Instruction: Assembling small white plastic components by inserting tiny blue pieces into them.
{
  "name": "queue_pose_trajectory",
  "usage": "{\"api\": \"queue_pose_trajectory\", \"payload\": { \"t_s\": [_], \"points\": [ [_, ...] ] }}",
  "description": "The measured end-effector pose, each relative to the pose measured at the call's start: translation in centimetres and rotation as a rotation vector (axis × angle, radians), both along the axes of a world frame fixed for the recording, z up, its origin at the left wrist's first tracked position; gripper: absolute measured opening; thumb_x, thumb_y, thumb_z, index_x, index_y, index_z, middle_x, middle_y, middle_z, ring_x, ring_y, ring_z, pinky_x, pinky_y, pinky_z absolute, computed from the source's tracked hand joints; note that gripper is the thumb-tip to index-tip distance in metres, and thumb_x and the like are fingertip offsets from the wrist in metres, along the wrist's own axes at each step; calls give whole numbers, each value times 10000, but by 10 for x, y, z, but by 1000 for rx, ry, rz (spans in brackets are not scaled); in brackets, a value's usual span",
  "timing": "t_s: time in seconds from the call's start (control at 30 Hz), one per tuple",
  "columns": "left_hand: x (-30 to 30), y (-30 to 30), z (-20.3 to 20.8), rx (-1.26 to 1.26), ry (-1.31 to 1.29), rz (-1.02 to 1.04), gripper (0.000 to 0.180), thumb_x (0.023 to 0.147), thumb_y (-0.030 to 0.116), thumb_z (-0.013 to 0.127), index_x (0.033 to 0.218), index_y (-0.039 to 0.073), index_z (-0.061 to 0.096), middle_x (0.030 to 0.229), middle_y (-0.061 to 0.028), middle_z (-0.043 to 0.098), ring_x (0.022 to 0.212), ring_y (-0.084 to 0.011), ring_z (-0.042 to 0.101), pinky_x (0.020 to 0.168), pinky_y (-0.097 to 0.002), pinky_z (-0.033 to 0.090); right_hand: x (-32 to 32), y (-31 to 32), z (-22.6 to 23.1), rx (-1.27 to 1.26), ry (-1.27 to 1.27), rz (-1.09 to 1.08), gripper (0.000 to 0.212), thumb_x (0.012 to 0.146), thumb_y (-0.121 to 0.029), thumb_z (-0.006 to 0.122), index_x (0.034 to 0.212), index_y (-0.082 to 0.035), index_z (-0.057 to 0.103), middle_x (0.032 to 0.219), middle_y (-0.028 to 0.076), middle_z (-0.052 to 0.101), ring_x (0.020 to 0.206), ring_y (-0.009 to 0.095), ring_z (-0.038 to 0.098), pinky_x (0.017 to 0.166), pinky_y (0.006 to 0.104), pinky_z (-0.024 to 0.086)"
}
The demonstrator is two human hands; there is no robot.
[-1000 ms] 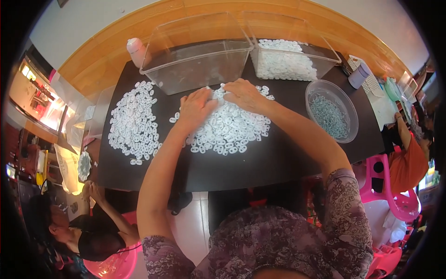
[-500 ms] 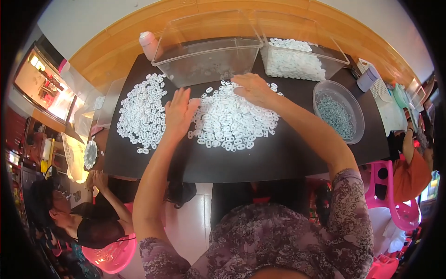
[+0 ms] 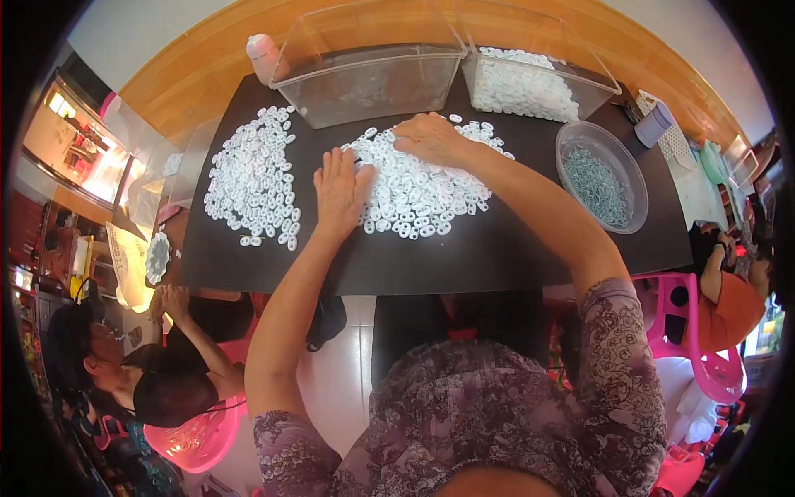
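A broad heap of small white oval plastic pieces with two holes each [image 3: 422,195] lies in the middle of the dark table. Against its left edge rests my left hand [image 3: 341,186], fingers stretched out and pointing away from me, the thumb side touching the pieces. My right hand [image 3: 435,141] reaches over the heap's far side, palm down, its fingers lying on the pieces and pointing left; the fingertips are partly hidden. Neither hand is seen gripping a piece. A second heap of the same white pieces [image 3: 248,178] spreads on the left, separated by a dark strip of table.
Behind the heaps stand a large clear bin [image 3: 373,91] and another clear bin holding white pieces [image 3: 526,91]. A round tub of greyish metal parts [image 3: 596,186] is at the right, near a grey cup [image 3: 654,124]. A pink bottle [image 3: 263,58] stands far left. Another person [image 3: 170,381] sits at left.
My left hand has moved right against the middle heap, widening the strip between heaps. My right hand has shifted left across the heap's far side. The whole view has tipped slightly.
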State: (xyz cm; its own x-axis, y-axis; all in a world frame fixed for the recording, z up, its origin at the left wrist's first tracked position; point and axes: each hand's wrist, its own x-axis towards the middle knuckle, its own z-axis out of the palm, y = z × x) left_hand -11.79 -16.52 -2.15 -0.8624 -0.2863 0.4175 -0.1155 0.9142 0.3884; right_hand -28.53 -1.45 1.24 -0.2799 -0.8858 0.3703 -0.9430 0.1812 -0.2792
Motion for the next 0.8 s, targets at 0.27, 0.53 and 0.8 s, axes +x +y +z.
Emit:
{"api": "queue_pose_trajectory", "payload": {
  "t_s": [0.27,0.53,0.8],
  "points": [
    [5,11,25,393,134,-102,516,920,362,423,1260,-27,430,1292,-250,450,1184,-385,448,994,-414,335,17,33,29,93,-62,-131,306,863,-288,510,1034,-63,627,999,103,630,975,251,552,836,355,361],
    [40,-45,38,256,197,-30,338,815,128,579,1151,88,581,1098,-149,615,1028,-349,568,853,-392,434,37,83,51,-331,-344,-246,191,843,-126,595,977,-5,657,899,103,655,804,144,591,713,250,448],
    [41,-25,29,-9,106,-102,340,775,24,576,1103,99,624,1116,-151,609,1041,-329,542,914,-389,405,76,116,52,-341,-541,-268,159,837,-88,608,931,26,665,855,74,667,796,102,588,705,235,457]
  ]
}}
